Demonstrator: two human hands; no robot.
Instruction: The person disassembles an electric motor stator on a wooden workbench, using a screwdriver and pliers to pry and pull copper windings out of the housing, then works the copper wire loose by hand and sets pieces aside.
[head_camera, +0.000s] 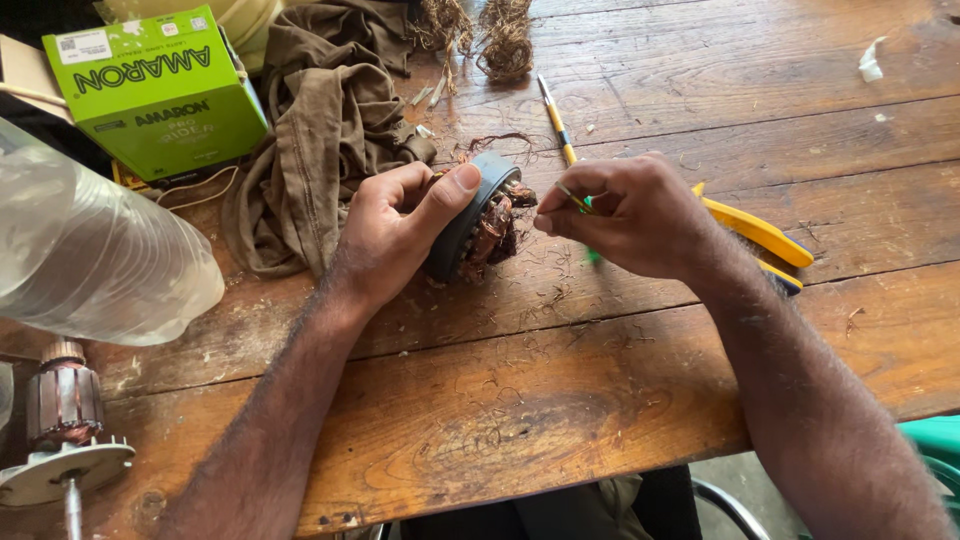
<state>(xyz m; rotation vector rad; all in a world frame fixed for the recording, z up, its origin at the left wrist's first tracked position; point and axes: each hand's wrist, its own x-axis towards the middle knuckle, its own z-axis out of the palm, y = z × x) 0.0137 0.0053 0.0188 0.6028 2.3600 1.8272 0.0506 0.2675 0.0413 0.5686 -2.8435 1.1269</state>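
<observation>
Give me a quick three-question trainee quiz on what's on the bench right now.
1. True or false: the left hand holds the round wound stator on edge on the wooden table.
2. What lies left of the stator? A) olive cloth B) a hammer C) a glass jar
3. What does the right hand pinch?

Key:
1. True
2. A
3. A thin green-tipped tool, pointed at the copper windings.
</observation>
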